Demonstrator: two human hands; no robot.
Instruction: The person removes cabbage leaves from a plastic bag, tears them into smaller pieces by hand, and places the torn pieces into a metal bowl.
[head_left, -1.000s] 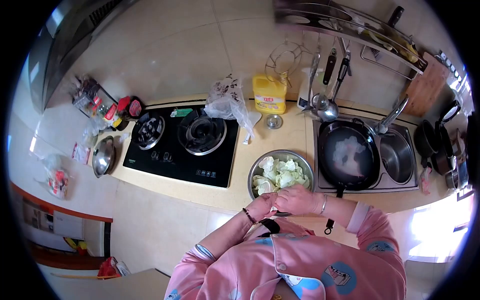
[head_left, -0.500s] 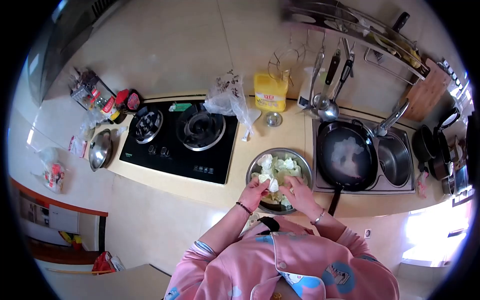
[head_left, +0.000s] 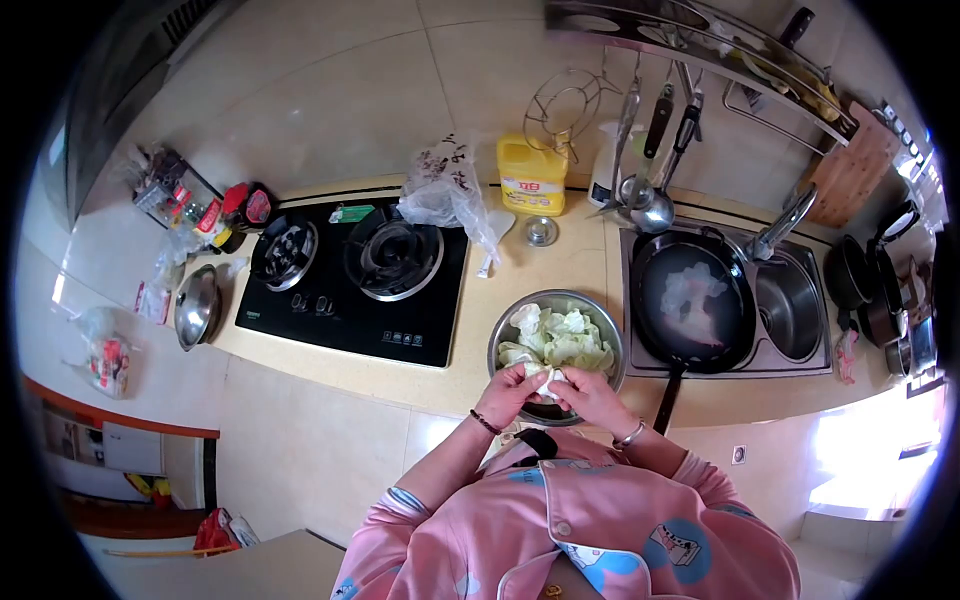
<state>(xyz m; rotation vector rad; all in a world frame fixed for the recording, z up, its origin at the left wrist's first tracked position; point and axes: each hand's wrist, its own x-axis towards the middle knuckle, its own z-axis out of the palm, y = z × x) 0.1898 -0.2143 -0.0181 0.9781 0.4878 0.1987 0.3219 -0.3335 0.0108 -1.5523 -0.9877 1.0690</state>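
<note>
A steel bowl [head_left: 619, 340] of torn cabbage leaves [head_left: 575, 340] stands on the counter in front of me. Over its near edge, my left hand [head_left: 508, 393] and my right hand [head_left: 592, 396] meet, fingertips pinched together on a pale piece of cabbage [head_left: 546, 384]. Both hands are closed on this piece, and the fingers partly cover it. Under the hands, the near part of the bowl's contents is hidden.
Right of the bowl, a black frying pan [head_left: 690, 345] rests over the sink [head_left: 790, 315], its handle jutting past the counter edge. A gas hob [head_left: 340, 325] lies to the left. Behind are a plastic bag [head_left: 440, 195], a yellow jug [head_left: 532, 180] and a small glass jar [head_left: 541, 232].
My right hand has come down and left from over the leaves to meet my left hand. Both now grip the cabbage piece nearer the bowl's front edge. The view has shifted slightly.
</note>
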